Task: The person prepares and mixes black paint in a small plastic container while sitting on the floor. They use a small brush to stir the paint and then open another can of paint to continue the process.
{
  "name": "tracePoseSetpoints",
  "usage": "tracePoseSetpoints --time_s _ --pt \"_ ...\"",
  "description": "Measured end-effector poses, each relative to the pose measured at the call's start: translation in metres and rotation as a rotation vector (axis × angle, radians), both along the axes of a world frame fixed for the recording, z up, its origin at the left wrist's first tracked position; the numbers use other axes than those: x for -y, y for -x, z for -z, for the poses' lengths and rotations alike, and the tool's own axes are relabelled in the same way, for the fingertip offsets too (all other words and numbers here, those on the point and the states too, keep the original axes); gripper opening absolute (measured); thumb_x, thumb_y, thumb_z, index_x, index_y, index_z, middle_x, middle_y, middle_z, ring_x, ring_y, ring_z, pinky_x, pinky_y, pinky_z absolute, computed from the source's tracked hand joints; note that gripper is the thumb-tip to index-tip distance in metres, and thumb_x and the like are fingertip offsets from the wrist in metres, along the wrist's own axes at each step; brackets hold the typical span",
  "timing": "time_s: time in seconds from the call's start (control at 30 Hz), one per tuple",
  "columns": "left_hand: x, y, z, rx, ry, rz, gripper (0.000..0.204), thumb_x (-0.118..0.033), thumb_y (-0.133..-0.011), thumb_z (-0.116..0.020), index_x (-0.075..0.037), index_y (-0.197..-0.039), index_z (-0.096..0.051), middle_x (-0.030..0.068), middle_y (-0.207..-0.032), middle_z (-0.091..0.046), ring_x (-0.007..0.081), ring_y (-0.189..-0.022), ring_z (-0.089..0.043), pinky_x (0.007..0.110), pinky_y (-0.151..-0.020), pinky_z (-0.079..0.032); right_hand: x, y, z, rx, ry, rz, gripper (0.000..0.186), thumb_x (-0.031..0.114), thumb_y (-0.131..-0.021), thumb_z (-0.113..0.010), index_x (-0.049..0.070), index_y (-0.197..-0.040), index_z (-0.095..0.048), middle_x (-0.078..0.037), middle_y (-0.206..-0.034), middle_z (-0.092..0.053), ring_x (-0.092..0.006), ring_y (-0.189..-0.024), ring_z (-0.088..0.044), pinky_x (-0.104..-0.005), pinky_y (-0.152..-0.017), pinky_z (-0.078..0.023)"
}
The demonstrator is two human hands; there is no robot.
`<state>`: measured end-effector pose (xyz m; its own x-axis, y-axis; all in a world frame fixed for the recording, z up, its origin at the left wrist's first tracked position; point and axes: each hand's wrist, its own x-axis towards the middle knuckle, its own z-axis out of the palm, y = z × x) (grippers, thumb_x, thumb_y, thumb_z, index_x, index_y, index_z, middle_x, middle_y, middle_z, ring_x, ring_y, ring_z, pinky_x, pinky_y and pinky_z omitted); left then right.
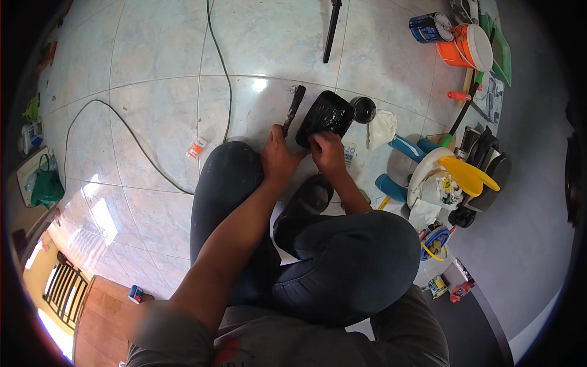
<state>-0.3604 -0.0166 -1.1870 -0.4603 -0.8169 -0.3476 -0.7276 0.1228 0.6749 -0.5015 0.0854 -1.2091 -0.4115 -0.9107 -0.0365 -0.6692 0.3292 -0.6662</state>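
Note:
My left hand (279,151) is closed around the lower end of a slim black bar-like tool (295,107), which points away from me; its exact kind is hard to tell. Just right of it, a black rectangular tray (329,113) has a glossy, wet-looking black inside. At the tray's near edge, my right hand (329,150) has its fingers bent and closed on the rim; the fingertips are partly hidden. Touching or nearly touching the tray's far right side is a round container (364,110) with something black in it.
A whitish bag (383,128) lies right of the round container. Farther right stand a cluttered white bucket (422,174), an orange bucket (465,52) and a paint can (430,28). A green cable (227,85) crosses the tiled floor, with a small orange-white box (197,147) nearby. A black rod (332,33) lies ahead.

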Motion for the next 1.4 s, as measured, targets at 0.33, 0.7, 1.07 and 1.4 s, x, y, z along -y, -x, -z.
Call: tracePoseSetpoints --time_s 0.33,0.7,1.07,1.4 --pt "-0.002 0.000 0.001 0.010 0.053 0.010 0.078 -0.033 -0.069 -0.101 -0.005 -0.116 -0.045 0.0235 -0.112 -0.067 0.0488 -0.103 -0.068 0.055 -0.083 -0.057 0.004 -0.006 -0.004 0.077 0.108 0.128 0.012 0.007 -0.089 -0.075 0.004 -0.100 -0.074 -0.016 -0.102 -0.075 -0.0392 -0.097 -0.069 -0.0482 -0.086 -0.051" --pt "0.003 0.002 -0.002 0.028 -0.038 0.026 0.083 -0.034 -0.068 -0.102 -0.005 -0.117 -0.043 0.0243 -0.108 -0.066 0.0498 -0.100 -0.068 0.055 -0.080 -0.057 0.004 -0.012 -0.011 0.284 0.177 0.372 0.016 0.001 -0.088 -0.079 0.000 -0.104 -0.079 -0.017 -0.099 -0.079 -0.0329 -0.089 -0.078 -0.0384 -0.081 -0.060" --pt "0.003 0.003 -0.002 0.022 -0.070 0.039 0.083 -0.031 -0.067 -0.103 -0.005 -0.117 -0.042 0.0242 -0.107 -0.065 0.0500 -0.098 -0.068 0.055 -0.078 -0.056 0.005 -0.012 -0.005 0.468 0.157 0.657 0.016 -0.002 -0.092 -0.076 -0.003 -0.107 -0.080 -0.016 -0.091 -0.080 -0.0208 -0.084 -0.079 -0.0327 -0.076 -0.059" --pt "0.003 0.001 -0.001 0.021 -0.052 0.039 0.083 -0.032 -0.066 -0.102 -0.005 -0.116 -0.041 0.0238 -0.104 -0.064 0.0501 -0.094 -0.067 0.056 -0.075 -0.055 0.006 -0.011 -0.014 0.187 0.077 0.581 0.005 0.001 -0.092 -0.078 0.000 -0.097 -0.078 -0.008 -0.079 -0.078 -0.0150 -0.068 -0.076 -0.0274 -0.062 -0.056"
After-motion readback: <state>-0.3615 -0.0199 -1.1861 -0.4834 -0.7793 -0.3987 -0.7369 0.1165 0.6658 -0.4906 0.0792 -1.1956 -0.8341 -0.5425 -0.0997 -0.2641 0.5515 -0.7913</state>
